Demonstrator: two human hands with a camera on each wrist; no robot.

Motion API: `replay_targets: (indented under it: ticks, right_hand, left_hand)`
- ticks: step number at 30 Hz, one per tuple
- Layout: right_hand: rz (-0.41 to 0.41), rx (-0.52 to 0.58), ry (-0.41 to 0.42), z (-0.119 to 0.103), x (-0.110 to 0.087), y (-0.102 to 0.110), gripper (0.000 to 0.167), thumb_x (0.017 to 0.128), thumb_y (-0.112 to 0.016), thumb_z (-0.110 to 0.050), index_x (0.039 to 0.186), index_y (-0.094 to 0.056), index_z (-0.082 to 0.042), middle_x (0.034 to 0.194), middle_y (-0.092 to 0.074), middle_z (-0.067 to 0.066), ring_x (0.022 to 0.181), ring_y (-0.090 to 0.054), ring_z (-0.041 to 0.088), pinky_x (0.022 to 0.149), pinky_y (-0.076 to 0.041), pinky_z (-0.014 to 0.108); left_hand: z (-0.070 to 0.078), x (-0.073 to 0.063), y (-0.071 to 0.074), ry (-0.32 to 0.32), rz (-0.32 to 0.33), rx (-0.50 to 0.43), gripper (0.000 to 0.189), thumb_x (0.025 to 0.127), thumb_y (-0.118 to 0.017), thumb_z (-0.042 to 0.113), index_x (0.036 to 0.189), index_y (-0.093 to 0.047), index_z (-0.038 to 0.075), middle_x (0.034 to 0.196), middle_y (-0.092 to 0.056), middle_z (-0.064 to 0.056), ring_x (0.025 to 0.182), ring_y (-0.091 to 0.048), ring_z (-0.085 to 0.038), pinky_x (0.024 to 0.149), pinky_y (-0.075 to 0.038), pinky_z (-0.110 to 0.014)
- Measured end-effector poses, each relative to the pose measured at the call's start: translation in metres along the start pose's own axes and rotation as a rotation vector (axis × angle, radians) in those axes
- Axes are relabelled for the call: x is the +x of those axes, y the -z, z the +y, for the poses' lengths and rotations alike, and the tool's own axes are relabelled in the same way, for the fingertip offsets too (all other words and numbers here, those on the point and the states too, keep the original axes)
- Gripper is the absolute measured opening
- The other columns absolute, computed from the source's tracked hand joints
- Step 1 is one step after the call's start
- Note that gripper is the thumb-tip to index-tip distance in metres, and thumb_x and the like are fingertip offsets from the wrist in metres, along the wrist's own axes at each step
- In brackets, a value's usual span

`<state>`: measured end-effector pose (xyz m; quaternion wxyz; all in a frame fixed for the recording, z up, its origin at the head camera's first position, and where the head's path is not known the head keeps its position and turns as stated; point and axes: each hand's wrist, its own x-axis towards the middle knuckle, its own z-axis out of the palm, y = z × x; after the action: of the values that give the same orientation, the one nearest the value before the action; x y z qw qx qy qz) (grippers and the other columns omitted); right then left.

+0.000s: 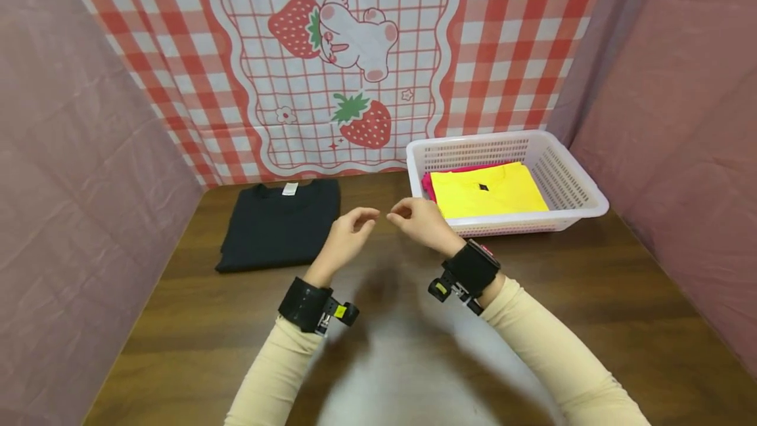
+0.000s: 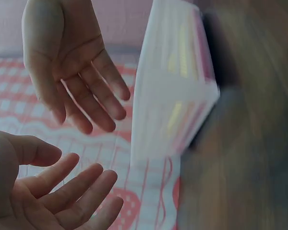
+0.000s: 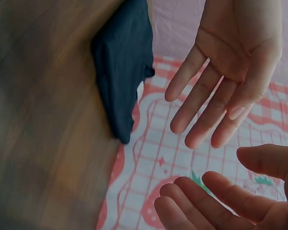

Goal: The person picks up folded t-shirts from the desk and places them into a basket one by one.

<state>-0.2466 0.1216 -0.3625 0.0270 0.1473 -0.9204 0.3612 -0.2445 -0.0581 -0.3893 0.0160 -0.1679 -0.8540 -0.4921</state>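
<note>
Over the middle of the wooden table (image 1: 183, 327), left hand (image 1: 349, 238) and right hand (image 1: 427, 223) turned toward each other, fingertips near but apart. Fingers relaxed and slightly bent on both; holding nothing, likewise in both wrist views. Just beside the left hand, black folded garment (image 1: 275, 232): lies flat on the table's left part, white label (image 1: 290, 189) at its far edge. Just beyond the right hand, white plastic basket (image 1: 514, 221): stands on the table's right part, overlaps with that hand in the head view; cannot tell whether touching. Inside the basket, yellow folded garment (image 1: 508, 196) with small dark mark, on top of pink fabric (image 1: 428, 184) visible along the edge. Behind everything, red-and-white checked cloth (image 1: 414, 94) with printed strawberries.
</note>
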Motion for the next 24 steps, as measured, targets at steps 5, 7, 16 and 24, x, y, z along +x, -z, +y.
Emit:
replay_targets:
  ticks: [5, 7, 16, 24]
  right_hand:
    - [-0.035, -0.007, 0.001, -0.011, 0.012, -0.017, 0.027, 0.091, -0.063, -0.021, 0.103, -0.070, 0.002, 0.100, -0.074, 0.017, 0.093, -0.069, 0.029, 0.083, -0.055, 0.039]
    - [-0.041, -0.016, -0.003, -0.015, 0.018, -0.024, 0.026, 0.091, -0.064, -0.022, 0.102, -0.071, 0.001, 0.099, -0.074, 0.016, 0.093, -0.069, 0.028, 0.083, -0.054, 0.037]
    - [-0.098, -0.017, -0.075, -0.039, 0.038, -0.060, 0.023, 0.090, -0.064, -0.022, 0.098, -0.073, -0.002, 0.100, -0.075, 0.012, 0.099, -0.068, 0.029, 0.088, -0.053, 0.037]
    - [-0.140, 0.019, -0.169, -0.050, 0.051, -0.082, 0.025, 0.091, -0.064, -0.024, 0.099, -0.074, -0.003, 0.100, -0.075, 0.011, 0.100, -0.068, 0.027, 0.087, -0.053, 0.034]
  left_hand:
    - [-0.019, -0.005, 0.022, 0.056, 0.047, 0.009, 0.027, 0.097, -0.052, 0.009, 0.120, -0.062, 0.000, 0.121, -0.067, -0.020, 0.111, -0.065, -0.031, 0.093, -0.053, -0.043]
    - [-0.028, -0.008, 0.032, 0.077, 0.069, 0.028, 0.028, 0.097, -0.052, 0.010, 0.121, -0.062, 0.000, 0.121, -0.067, -0.020, 0.110, -0.065, -0.031, 0.093, -0.053, -0.043]
    - [-0.066, -0.029, 0.075, 0.180, 0.140, 0.132, 0.029, 0.098, -0.051, 0.009, 0.122, -0.060, -0.003, 0.121, -0.065, -0.024, 0.111, -0.064, -0.034, 0.092, -0.051, -0.038]
    - [-0.098, -0.050, 0.122, 0.293, 0.240, 0.259, 0.033, 0.098, -0.047, 0.010, 0.126, -0.058, -0.004, 0.125, -0.063, -0.024, 0.115, -0.061, -0.035, 0.094, -0.047, -0.037]
